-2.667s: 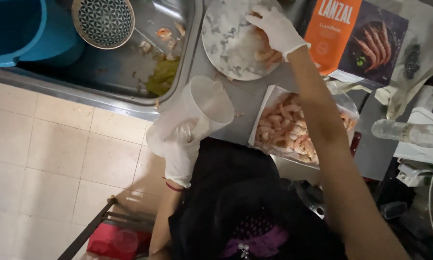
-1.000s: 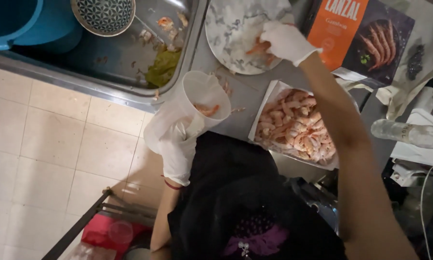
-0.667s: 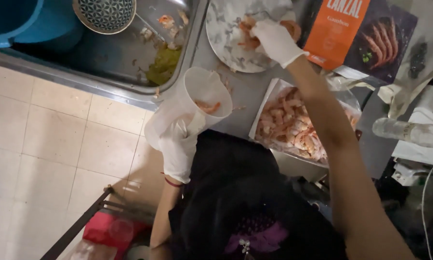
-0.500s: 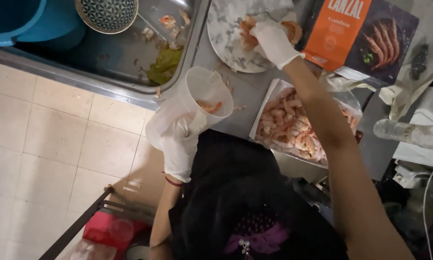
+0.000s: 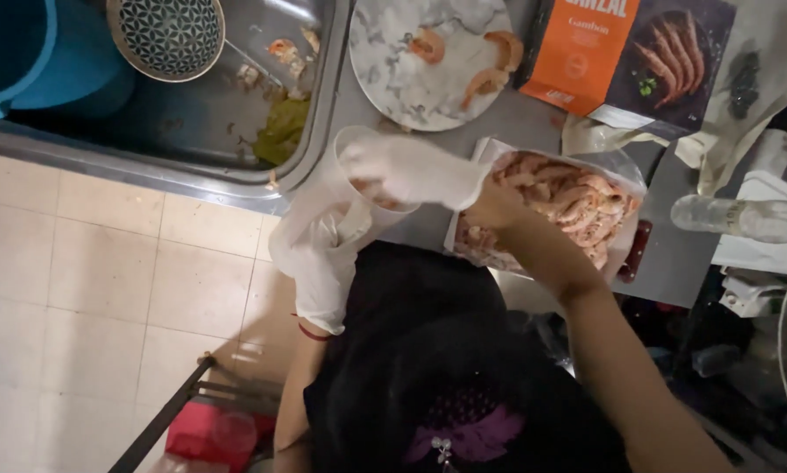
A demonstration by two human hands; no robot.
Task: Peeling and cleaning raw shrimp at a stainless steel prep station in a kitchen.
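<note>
Left grip first: the white-gloved left hand (image 5: 319, 263) is wrapped closed around the lower part of a thin translucent plastic bag (image 5: 345, 188), holding its mouth up and open at the edge of the grey tabletop (image 5: 533, 118). Right at that mouth, the white-gloved right hand (image 5: 411, 171) is spread flat across the opening, fingers loosely out; can't tell if it's pinching anything, though something pinkish shows inside the bag just under it. Just beside the right wrist sits a clear plastic tray of raw pink shrimp (image 5: 568, 201). Beyond the grip, further back on the tabletop, there's a round white marbled plate (image 5: 411, 83) with three peeled shrimp (image 5: 490, 74) on it, and next to that an orange and dark cardboard box (image 5: 625, 52). Off past the left hand is the steel sink (image 5: 192, 149) with a patterned metal strainer (image 5: 165, 35) and some scraps.
</note>
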